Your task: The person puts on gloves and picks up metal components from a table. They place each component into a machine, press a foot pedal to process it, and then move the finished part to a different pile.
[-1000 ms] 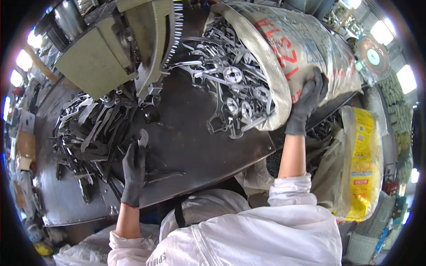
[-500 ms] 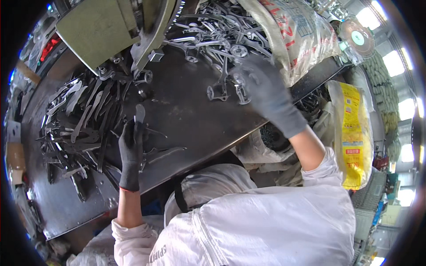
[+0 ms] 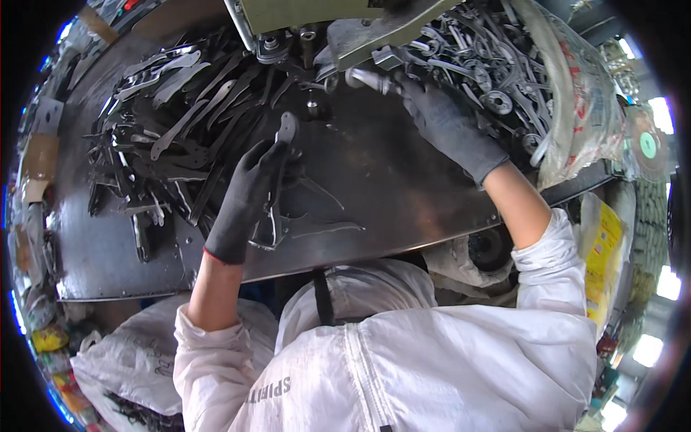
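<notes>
My left hand (image 3: 248, 187), in a dark grey glove, is closed on a flat metal handle-like piece (image 3: 287, 128) whose rounded end with a hole sticks up past the fingers. My right hand (image 3: 457, 129), gloved alike, pinches a silver metal casting (image 3: 368, 80) beneath the machine's front; its far end points left toward the machine. Between the hands, a short metal pin (image 3: 312, 106) stands on the table. Loose thin metal pieces (image 3: 327, 229) lie just right of my left hand. Part of the casting is hidden by my right fingers.
A green machine (image 3: 309, 16) overhangs the steel table (image 3: 403, 194) at the back. Dark flat handles (image 3: 194, 115) lie heaped at left. Silver castings (image 3: 497, 101) spill from a woven sack (image 3: 583, 108) at right. The table's front edge runs close to my body.
My right hand has moved left from the casting pile to the machine's front, bringing a casting. My left hand still grips its flat piece. The whole view has shifted.
</notes>
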`<state>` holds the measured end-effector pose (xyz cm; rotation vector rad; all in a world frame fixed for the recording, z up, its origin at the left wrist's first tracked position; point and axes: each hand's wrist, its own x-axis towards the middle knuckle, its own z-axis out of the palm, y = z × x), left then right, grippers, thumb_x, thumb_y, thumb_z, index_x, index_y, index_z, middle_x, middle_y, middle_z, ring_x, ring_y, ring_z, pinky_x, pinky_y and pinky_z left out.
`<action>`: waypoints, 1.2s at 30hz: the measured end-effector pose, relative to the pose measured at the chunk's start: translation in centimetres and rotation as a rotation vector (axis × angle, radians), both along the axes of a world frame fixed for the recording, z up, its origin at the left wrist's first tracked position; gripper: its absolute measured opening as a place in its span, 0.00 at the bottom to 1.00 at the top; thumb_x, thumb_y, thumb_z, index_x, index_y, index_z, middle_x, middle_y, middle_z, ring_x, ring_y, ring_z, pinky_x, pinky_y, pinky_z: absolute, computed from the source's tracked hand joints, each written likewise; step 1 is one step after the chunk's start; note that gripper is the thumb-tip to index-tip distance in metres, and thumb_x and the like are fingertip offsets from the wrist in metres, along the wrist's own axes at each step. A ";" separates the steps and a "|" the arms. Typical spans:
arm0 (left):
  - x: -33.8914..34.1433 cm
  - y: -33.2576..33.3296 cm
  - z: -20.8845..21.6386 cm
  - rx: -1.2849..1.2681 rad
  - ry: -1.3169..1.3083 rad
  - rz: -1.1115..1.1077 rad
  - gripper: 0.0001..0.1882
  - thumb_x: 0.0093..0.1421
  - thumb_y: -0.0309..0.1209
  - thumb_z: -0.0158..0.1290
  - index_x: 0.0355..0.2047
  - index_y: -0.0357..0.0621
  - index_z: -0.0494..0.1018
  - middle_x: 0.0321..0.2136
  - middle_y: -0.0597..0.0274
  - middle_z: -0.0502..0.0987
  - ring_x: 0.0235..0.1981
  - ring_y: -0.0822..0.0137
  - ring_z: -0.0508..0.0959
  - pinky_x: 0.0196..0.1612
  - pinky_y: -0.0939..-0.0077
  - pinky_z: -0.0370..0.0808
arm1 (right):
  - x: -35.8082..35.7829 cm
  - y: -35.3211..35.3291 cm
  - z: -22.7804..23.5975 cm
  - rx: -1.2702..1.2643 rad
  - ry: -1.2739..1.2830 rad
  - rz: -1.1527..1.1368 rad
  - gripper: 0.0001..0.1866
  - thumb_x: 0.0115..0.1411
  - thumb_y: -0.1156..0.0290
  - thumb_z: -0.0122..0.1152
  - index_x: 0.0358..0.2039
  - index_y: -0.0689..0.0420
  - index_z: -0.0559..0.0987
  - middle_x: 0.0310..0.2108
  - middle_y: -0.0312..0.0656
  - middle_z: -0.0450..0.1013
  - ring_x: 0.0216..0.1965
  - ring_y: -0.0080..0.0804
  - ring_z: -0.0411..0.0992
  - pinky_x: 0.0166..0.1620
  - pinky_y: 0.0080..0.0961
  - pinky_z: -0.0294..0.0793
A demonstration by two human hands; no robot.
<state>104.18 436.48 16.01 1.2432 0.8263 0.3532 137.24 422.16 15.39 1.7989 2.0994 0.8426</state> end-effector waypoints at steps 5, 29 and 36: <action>3.5 2.9 -1.2 0.105 -0.023 -0.023 0.20 0.75 0.40 0.49 0.55 0.36 0.75 0.39 0.60 0.83 0.40 0.71 0.83 0.45 0.75 0.78 | -6.1 5.5 0.7 0.158 1.937 -0.325 0.13 0.71 0.67 0.60 0.54 0.55 0.79 0.35 0.37 0.79 0.28 0.24 0.77 0.31 0.23 0.77; 4.8 5.2 -2.5 0.342 0.197 -0.089 0.14 0.72 0.34 0.52 0.49 0.36 0.78 0.33 0.60 0.83 0.34 0.69 0.82 0.36 0.72 0.77 | -9.4 9.0 -5.4 -0.028 2.118 -0.242 0.14 0.70 0.65 0.64 0.49 0.61 0.81 0.39 0.33 0.80 0.39 0.18 0.76 0.42 0.18 0.77; -5.9 7.8 4.0 1.282 0.808 -0.042 0.16 0.64 0.39 0.58 0.48 0.44 0.77 0.41 0.48 0.83 0.43 0.45 0.84 0.41 0.51 0.80 | -10.2 7.8 -3.7 -0.081 2.365 -0.412 0.16 0.70 0.63 0.63 0.53 0.59 0.79 0.37 0.34 0.79 0.34 0.18 0.77 0.34 0.19 0.78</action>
